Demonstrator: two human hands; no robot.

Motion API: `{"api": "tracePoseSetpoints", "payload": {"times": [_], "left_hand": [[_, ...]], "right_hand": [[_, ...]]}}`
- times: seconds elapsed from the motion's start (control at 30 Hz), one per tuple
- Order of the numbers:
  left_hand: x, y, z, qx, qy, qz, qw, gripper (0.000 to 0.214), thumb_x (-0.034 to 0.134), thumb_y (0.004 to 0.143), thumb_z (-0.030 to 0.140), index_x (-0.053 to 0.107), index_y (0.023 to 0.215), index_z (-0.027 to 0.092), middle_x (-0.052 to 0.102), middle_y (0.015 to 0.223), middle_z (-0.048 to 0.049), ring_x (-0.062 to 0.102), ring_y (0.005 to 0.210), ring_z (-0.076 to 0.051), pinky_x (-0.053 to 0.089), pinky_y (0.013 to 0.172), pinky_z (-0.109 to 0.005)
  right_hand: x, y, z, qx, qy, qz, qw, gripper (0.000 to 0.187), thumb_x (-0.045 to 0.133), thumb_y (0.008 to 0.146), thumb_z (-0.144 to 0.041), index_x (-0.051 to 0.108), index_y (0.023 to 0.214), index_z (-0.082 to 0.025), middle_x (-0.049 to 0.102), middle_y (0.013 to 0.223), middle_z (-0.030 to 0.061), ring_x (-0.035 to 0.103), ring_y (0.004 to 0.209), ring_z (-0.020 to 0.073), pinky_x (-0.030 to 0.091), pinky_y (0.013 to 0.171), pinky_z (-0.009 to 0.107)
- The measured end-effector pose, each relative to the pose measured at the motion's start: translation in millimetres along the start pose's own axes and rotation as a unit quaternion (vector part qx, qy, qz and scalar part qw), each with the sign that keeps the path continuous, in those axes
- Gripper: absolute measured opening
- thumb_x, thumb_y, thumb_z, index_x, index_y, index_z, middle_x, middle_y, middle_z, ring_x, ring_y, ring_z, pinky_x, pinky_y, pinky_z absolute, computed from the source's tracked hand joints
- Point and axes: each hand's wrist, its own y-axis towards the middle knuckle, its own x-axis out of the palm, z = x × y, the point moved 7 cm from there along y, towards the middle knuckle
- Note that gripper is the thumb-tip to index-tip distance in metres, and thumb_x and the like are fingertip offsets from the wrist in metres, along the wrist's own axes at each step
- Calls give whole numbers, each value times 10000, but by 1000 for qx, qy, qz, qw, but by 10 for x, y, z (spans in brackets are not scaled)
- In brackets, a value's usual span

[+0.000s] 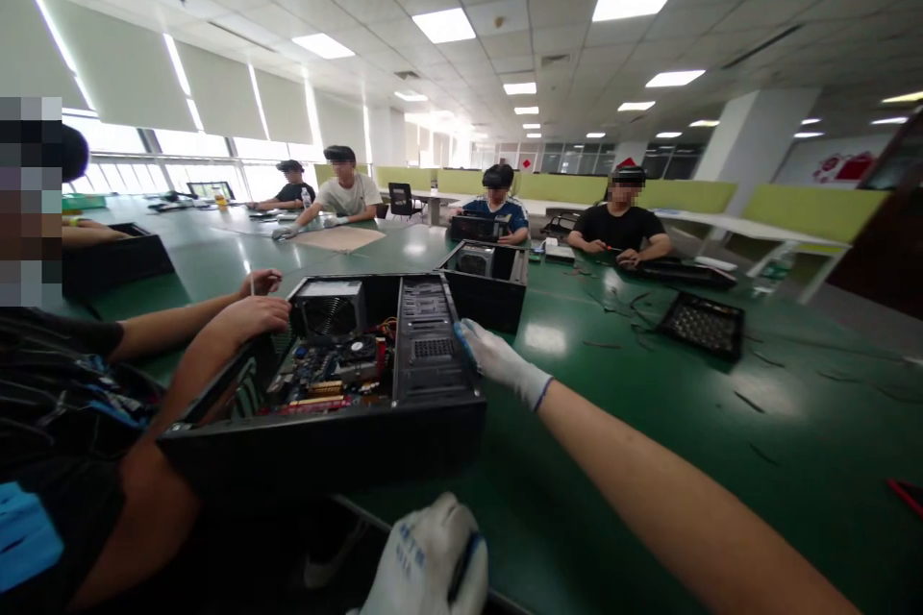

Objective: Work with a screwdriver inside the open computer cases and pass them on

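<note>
An open black computer case (324, 447) lies on the green table, with its inside facing up. Inside it show a motherboard (332, 370), a power supply (330, 309) and a drive bay panel (433, 336). My right hand (501, 360), in a white glove, is closed against the case's right edge; its thumb is hidden. Low in front of the case, my left hand (433, 557), also gloved, is curled, with something dark at its fingers that I cannot make out. At the left back corner, a co-worker's bare hands (260, 312) are at the case, near a thin light rod.
Behind my case stands a second open computer case (497, 283). A black panel (703, 325) and scattered dark strips lie on the right of the table (635, 461). Beyond them is a plastic bottle (777, 267). Several people sit around the table.
</note>
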Motion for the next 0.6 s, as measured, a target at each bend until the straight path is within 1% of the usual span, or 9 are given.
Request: {"api": "tracePoseSetpoints", "payload": {"times": [0.03,0.07,0.1,0.13,0.2,0.27,0.37,0.5,0.6], "left_hand": [[168,-164,118,-1,3,2,1000,215,478,1009,364,661,956,264,698,880,-44,685,727,-177,572,601,-292],[312,-296,167,-14,11,15,1000,210,455,1011,331,644,1003,239,705,903,-58,698,735,-190,583,626,-315],[449,-393,162,-30,17,26,999,196,450,1010,309,625,1033,226,706,921,-61,705,743,-191,587,646,-319],[601,-454,106,-52,16,13,998,177,459,1004,295,610,1054,218,706,937,-63,711,765,-194,587,665,-322],[843,-497,-67,-92,11,-9,996,144,474,997,274,593,1052,215,699,926,-51,711,775,-188,578,684,-311],[998,-483,-217,-120,12,-23,992,115,484,989,263,587,1013,219,685,886,-35,701,750,-179,561,682,-300],[1062,-454,-290,-143,36,-9,989,103,485,980,258,580,966,218,660,843,-25,682,704,-170,533,662,-292],[1085,-459,-267,-165,43,-23,985,114,481,968,246,560,888,225,610,768,-2,643,630,-150,492,611,-273],[1116,-465,-282,-169,43,-43,984,131,483,961,257,538,845,231,588,743,2,624,608,-148,477,589,-268]], "right_hand": [[25,116,27,-1,-16,-8,1000,562,244,1040,-556,619,1286,-217,724,1184,83,656,1091,233,469,934,323],[37,226,74,1,-35,-15,999,589,222,1040,-566,617,1295,-211,723,1184,89,658,1085,229,469,934,319],[36,331,138,6,-58,-19,998,621,213,1035,-581,604,1320,-191,715,1196,108,658,1085,231,468,937,317],[23,433,215,13,-82,-19,996,654,227,1025,-598,581,1355,-158,699,1224,139,652,1103,241,464,949,321],[-30,631,390,29,-139,-14,990,716,321,989,-620,517,1422,-83,634,1321,211,608,1194,287,438,1004,349],[-97,830,567,41,-198,-8,979,760,436,940,-603,470,1460,-50,545,1421,254,524,1302,346,393,1068,400],[-192,1131,805,52,-271,-6,961,791,502,892,-566,425,1495,-59,451,1514,257,421,1389,387,341,1115,465],[-269,1535,1038,48,-330,-13,943,816,524,865,-549,378,1527,-94,345,1605,212,314,1468,347,250,1175,462],[-285,1795,1183,60,-354,-24,933,845,554,836,-552,362,1538,-124,349,1608,196,309,1473,340,225,1182,487]]}}
